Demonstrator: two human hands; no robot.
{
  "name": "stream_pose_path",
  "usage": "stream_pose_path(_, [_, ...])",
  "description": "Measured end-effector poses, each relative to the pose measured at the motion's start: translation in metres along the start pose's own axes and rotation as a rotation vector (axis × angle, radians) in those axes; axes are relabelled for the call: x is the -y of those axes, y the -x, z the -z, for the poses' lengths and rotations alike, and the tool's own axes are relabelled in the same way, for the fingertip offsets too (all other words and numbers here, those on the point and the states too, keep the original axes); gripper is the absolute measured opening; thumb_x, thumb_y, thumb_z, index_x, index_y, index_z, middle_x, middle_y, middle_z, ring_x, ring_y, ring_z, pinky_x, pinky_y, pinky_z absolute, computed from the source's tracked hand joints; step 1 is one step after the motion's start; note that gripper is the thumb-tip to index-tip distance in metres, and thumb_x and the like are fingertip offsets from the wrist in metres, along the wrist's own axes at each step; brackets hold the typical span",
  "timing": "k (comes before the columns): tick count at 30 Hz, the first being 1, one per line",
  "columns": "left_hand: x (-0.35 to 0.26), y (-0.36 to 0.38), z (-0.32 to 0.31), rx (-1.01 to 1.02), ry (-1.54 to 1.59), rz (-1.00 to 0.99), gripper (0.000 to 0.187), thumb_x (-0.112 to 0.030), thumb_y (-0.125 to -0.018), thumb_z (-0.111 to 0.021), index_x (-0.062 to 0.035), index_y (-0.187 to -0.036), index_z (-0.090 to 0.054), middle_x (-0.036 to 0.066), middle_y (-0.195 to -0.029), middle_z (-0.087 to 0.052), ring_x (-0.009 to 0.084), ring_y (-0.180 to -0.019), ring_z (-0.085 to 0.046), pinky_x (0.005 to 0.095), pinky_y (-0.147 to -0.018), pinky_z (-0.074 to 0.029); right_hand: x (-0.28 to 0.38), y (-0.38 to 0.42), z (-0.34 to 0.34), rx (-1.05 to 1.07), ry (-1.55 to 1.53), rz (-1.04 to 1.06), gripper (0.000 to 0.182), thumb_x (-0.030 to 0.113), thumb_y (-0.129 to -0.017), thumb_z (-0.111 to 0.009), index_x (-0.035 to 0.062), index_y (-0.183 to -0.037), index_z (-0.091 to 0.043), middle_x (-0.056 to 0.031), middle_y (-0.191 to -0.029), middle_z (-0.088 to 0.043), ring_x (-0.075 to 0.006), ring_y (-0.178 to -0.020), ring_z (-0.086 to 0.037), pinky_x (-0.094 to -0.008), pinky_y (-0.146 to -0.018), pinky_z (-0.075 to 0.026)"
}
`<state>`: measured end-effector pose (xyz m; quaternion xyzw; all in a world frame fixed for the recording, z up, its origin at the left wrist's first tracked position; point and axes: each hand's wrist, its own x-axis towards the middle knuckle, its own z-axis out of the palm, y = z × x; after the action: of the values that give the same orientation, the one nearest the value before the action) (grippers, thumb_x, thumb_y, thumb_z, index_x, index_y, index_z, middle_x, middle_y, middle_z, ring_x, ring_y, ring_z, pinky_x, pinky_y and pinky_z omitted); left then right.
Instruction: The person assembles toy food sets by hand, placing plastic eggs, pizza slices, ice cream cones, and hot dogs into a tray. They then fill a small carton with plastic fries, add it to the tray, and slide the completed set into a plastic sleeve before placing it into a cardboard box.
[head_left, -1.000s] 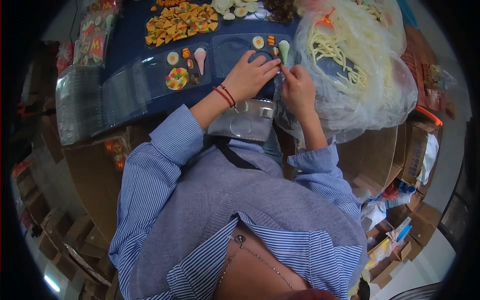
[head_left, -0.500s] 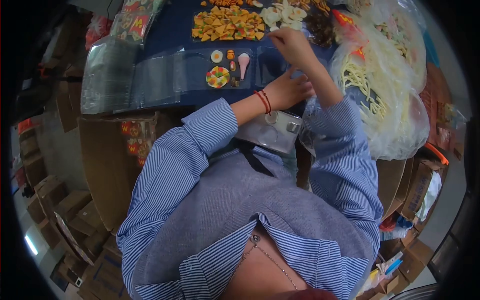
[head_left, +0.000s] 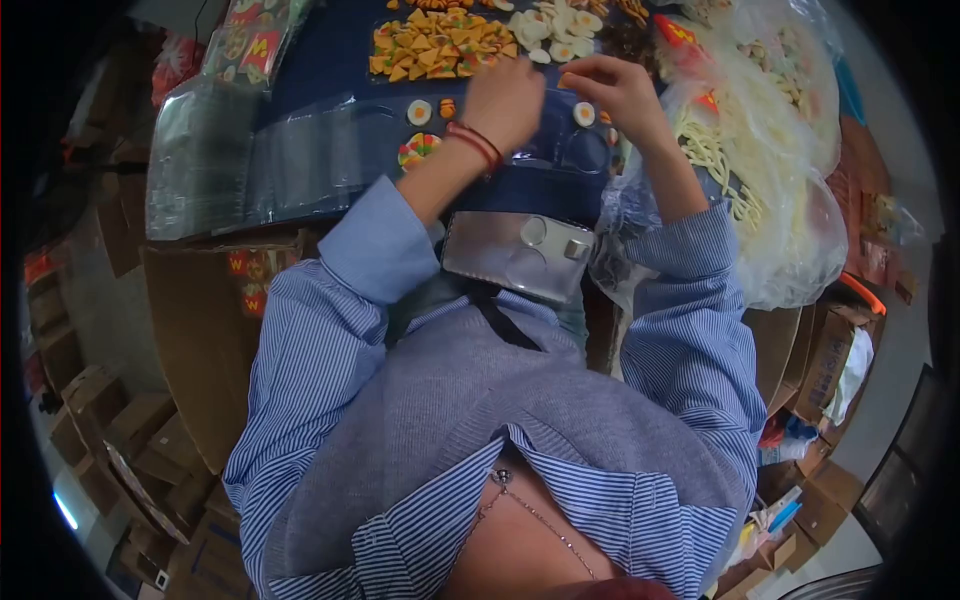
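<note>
My left hand (head_left: 503,103), with red cords at its wrist, reaches over the tray of small pieces to the lower edge of the orange triangle pile (head_left: 435,45). Its fingers are blurred and mostly hidden behind the back of the hand. To its right my right hand (head_left: 622,98) is closed, thumb and fingertips pinching a small orange piece (head_left: 566,80). Just below those fingertips lies a fried-egg piece (head_left: 584,113) in a clear tray (head_left: 540,160). Left of my left hand are another egg piece (head_left: 419,112), a small burger-like piece (head_left: 447,108) and a colourful round pizza-like piece (head_left: 418,150).
Stacked clear trays (head_left: 197,160) stand at the table's left. White pieces (head_left: 560,28) lie at the back. Plastic bags with pale strands (head_left: 710,155) cover the right side. A clear moulded lid or tray (head_left: 515,255) is by my lap. Cardboard boxes (head_left: 150,425) surround the table.
My left hand has moved up and left from beside my right forearm to the triangle pile. My right hand has shifted right. An egg piece now shows in the right-hand tray.
</note>
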<state>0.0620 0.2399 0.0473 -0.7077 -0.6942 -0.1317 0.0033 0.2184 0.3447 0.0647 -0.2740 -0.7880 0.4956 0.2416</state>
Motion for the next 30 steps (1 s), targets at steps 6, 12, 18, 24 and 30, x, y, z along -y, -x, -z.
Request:
stream_pose_path(6, [0.078, -0.044, -0.038, -0.290, -0.226, 0.025, 0.014, -0.012, -0.079, -0.062, -0.0077, -0.088, -0.071, 0.009, -0.094, -0.064, 0.0281, -0.090, -0.062, 0.0412, -0.078, -0.051, 0.024, 0.058, 0.019, -0.092, -0.216, -0.147, 0.018, 0.018, -0.089, -0.065, 0.0028, -0.098, -0.070, -0.0013, -0.076, -0.067, -0.0051, -0.064, -0.060, -0.0188, -0.053, -0.042])
stream_pose_path(12, [0.068, -0.034, 0.001, -0.113, 0.805, 0.264, 0.024, -0.026, -0.085, -0.068, -0.0084, -0.100, -0.071, 0.006, -0.088, -0.068, 0.0178, -0.081, -0.065, 0.0312, -0.075, -0.052, 0.019, 0.127, 0.045, -0.246, -0.289, -0.270, 0.018, 0.018, -0.090, -0.064, 0.0016, -0.096, -0.070, -0.0007, -0.077, -0.065, -0.0060, -0.063, -0.056, -0.0193, -0.057, -0.042])
stream_pose_path(18, [-0.011, 0.000, 0.000, 0.033, 1.483, 0.182, 0.021, -0.016, -0.089, -0.066, -0.0002, -0.102, -0.065, 0.005, -0.093, -0.066, 0.0133, -0.083, -0.065, 0.0237, -0.069, -0.053, -0.004, 0.152, 0.040, -0.447, -0.089, -0.175, 0.010, 0.009, -0.084, -0.069, 0.0006, -0.090, -0.072, -0.0044, -0.077, -0.064, -0.0100, -0.062, -0.059, -0.0224, -0.057, -0.046])
stream_pose_path(24, [-0.047, 0.029, -0.037, -0.148, 0.477, -0.299, 0.019, -0.006, -0.075, -0.068, -0.0044, -0.094, -0.065, 0.008, -0.088, -0.064, 0.0261, -0.082, -0.063, 0.0323, -0.072, -0.052, -0.025, 0.114, 0.002, -0.355, 0.722, 0.514, 0.017, 0.006, -0.074, -0.070, 0.0069, -0.091, -0.068, -0.0064, -0.086, -0.062, -0.0220, -0.073, -0.062, -0.0276, -0.062, -0.048])
stream_pose_path(30, [-0.039, 0.040, -0.037, -0.296, 0.454, -0.384, 0.019, -0.009, -0.076, -0.066, -0.0035, -0.095, -0.065, 0.005, -0.098, -0.065, 0.0240, -0.095, -0.059, 0.0361, -0.082, -0.048, -0.023, 0.127, -0.006, -0.325, 0.737, 0.565, 0.015, 0.008, -0.075, -0.070, 0.0078, -0.091, -0.068, -0.0051, -0.088, -0.063, -0.0231, -0.081, -0.063, -0.0296, -0.070, -0.048])
